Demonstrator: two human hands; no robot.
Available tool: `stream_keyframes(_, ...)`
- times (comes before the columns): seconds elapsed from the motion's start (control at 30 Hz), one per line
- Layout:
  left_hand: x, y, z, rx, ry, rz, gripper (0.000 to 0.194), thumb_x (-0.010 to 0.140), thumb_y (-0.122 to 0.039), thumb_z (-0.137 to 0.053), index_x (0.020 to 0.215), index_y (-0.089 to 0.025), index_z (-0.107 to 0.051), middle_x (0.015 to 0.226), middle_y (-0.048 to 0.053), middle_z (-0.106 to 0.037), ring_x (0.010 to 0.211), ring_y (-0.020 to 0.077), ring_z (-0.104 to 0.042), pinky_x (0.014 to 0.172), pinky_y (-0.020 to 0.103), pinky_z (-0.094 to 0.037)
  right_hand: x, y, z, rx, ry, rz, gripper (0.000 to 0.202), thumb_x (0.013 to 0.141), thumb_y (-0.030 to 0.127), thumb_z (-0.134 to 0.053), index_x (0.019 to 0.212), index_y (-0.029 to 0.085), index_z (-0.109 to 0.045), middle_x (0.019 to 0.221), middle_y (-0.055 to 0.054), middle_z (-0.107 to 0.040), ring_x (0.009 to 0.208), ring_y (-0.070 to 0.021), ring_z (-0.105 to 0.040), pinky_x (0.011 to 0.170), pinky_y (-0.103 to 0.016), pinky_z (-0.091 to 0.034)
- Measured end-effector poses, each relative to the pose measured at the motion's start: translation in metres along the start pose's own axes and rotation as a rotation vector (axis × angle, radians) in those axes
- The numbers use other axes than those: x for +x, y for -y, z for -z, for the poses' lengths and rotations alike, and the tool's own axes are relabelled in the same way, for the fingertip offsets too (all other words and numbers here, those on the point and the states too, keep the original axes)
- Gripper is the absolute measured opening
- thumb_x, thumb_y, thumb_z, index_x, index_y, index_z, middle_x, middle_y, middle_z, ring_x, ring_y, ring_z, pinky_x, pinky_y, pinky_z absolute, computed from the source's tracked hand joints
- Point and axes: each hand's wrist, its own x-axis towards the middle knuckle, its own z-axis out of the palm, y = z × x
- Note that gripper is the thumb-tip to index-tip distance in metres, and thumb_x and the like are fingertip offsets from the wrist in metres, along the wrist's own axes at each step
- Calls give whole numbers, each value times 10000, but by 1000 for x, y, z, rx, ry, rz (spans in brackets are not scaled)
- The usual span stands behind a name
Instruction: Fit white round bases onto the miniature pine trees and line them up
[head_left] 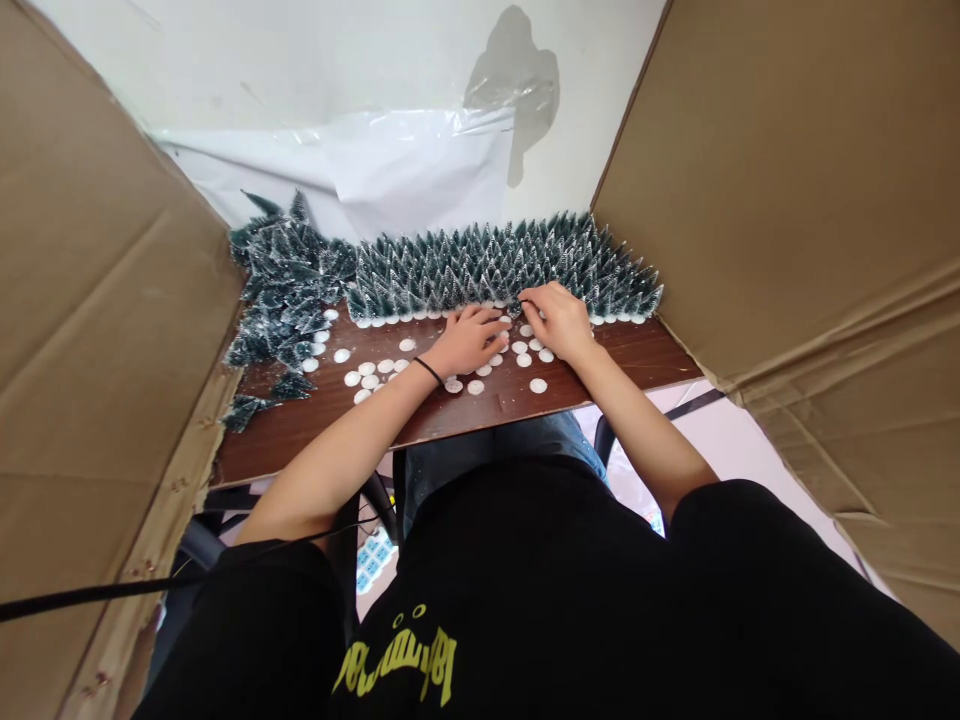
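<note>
Within easy reach, white discs [538,385] lie near the loosely open left hand [469,342] at eleven o'clock and curled right hand [564,322] at one, its hold unclear, before miniature trees [487,262] at twelve, probably packed upright for mutual support.

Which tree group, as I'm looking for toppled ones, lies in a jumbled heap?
The left-hand heap beside the brown wall: it lies tangled, while the right-hand block stands upright.
</note>
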Motion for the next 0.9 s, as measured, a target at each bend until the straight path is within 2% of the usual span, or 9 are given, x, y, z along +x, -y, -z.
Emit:
stream_keyframes(0.13, 1, 1, 1, -16, 58, -22, 453, 1002, -427, -397, 1352, -262, -633, 1482, 95, -546, 1349, 345, -406, 1106, 600, -300, -1, -1, -5, -36, 55, 2, 318, 1018, 236, -386, 1050, 201, -700, 954, -87, -733, 933, -222, -641, 799, -334, -487)
stream_keyframes(0.37, 0, -1, 4, -5, 86, -27, 459, 1010, -415, -383, 1368, -257, -624, 1494, 101, -536, 1357, 349, -409, 1107, 626, -296, -2, -3, -9, -80, 103, -14, 297, 995, 209, -417, 1019, 217, -712, 910, -76, -728, 896, -225, -618, 746, -319, -458)
stream_keyframes(0.9, 0, -1, 2, -15, 85, -31, 456, 1005, -414, -391, 1359, -255, -630, 1475, 115, -550, 1357, 358, -420, 1103, 625, -313, -1, -1, -5, -67, 86, -34, 336, 971, 159, -398, 991, 209, -730, 914, -80, -741, 895, -235, -623, 774, -343, -480)
